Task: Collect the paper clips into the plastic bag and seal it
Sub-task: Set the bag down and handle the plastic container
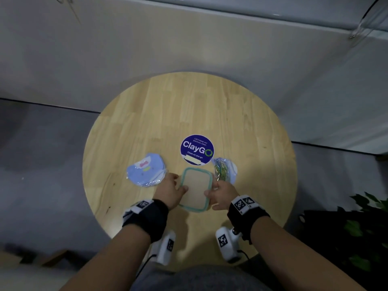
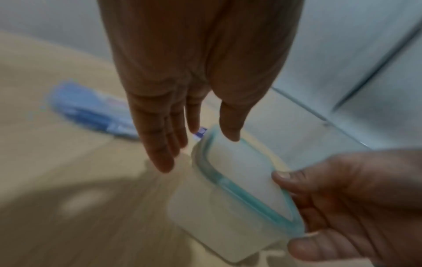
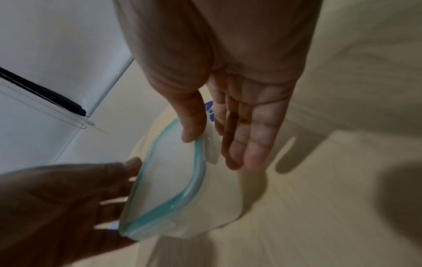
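Left hand [image 1: 171, 190] and right hand [image 1: 222, 194] clasp the clear box [image 1: 197, 168]; paper clips [image 1: 222, 172] lie in the plastic bag [image 1: 232, 168] beside it, seal unclear.

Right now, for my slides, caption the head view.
Left hand and right hand hold a clear teal-rimmed plastic container at a round wooden table.

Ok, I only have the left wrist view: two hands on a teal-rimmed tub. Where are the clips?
Observer: Head view: a heap of clips with a clear bag, right of the tub, just beyond the right hand.
Operator: And the blue blur on the left?
Observer: A blue packet in clear wrap, flat on the table left of the tub.
Operator: Anything behind the tub?
Observer: A round sticker reading ClayGo.
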Available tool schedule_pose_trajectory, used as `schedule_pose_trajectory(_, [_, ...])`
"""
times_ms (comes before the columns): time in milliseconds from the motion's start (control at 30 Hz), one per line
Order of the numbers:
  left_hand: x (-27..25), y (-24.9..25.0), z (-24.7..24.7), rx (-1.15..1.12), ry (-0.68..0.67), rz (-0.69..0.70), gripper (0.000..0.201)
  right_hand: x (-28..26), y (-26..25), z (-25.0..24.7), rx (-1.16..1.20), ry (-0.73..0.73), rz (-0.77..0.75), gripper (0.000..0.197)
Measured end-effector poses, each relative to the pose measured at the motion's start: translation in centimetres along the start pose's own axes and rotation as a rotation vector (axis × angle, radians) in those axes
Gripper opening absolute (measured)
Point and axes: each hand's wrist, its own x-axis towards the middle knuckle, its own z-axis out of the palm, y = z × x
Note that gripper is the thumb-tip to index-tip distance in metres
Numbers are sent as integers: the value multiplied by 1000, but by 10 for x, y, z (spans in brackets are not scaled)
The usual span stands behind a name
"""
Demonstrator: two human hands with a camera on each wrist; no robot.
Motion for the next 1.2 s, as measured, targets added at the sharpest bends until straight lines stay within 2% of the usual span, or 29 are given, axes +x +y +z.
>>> schedule_pose_trajectory(67, [9,-14,5,-114,-129,-113,36,-6,0,1,120,-56,49,26])
schedule_pose_trajectory(167, [0,-35,8,-493,-297,-243,26,-14,7,0,201,-207,121,9])
schedule_pose_trajectory(233, [-9,-46,15,-652,-316,-228,32,-17,16,1,219,-209,106,7])
schedule_pose_trajectory(300, [-11,-48,18,-703,-254,-195,28,-17,18,1,194,-173,79,19])
schedule_pose_trajectory(400, [-10,-48,17,-496,-104,-96,34,-21,18,1,43,-151,90,27])
schedule_pose_trajectory(467, [-12,-47,10,-306,76,-38,34,-25,17,-2,-224,-71,41,36])
schedule_pose_trajectory(500, [-15,-47,6,-263,136,-62,38,-26,16,-3,-382,9,-19,44])
schedule_pose_trajectory(533, [-18,-48,1,-250,120,-128,47,-27,13,-3,-493,109,-104,49])
schedule_pose_trajectory(567, [-22,-50,-2,-237,29,-208,56,-26,8,-3,-539,192,-199,50])
schedule_pose_trajectory(600, [-27,-50,-5,-220,-117,-276,62,-24,2,-1,-527,236,-290,48])
schedule_pose_trajectory(667, [-34,-55,-5,-279,-374,-317,64,-15,-11,6,-478,209,-428,49])
schedule_pose_trajectory(700, [-36,-56,-3,-344,-401,-301,61,-10,-15,11,-492,163,-454,52])
schedule_pose_trajectory(733, [-36,-55,-1,-420,-358,-279,54,-7,-18,15,-522,124,-439,53])
schedule_pose_trajectory(800, [-31,-53,-1,-559,-188,-271,33,-2,-18,19,-551,114,-366,50])
schedule_pose_trajectory(867, [-25,-52,-4,-644,-104,-289,27,-2,-14,15,-505,118,-297,39])
schedule_pose_trajectory(967, [-25,-58,-4,-735,-162,-283,31,-8,-4,9,-171,-52,-87,16])
schedule_pose_trajectory(1033, [-27,-62,0,-811,-184,-259,33,-16,1,9,75,-171,34,18])
schedule_pose_trajectory(1100, [-26,-65,1,-722,-145,-195,35,-17,6,10,113,-157,45,18])
schedule_pose_trajectory(1200, [-23,-65,-9,-521,-176,-107,40,-16,10,9,-15,-67,-18,20])
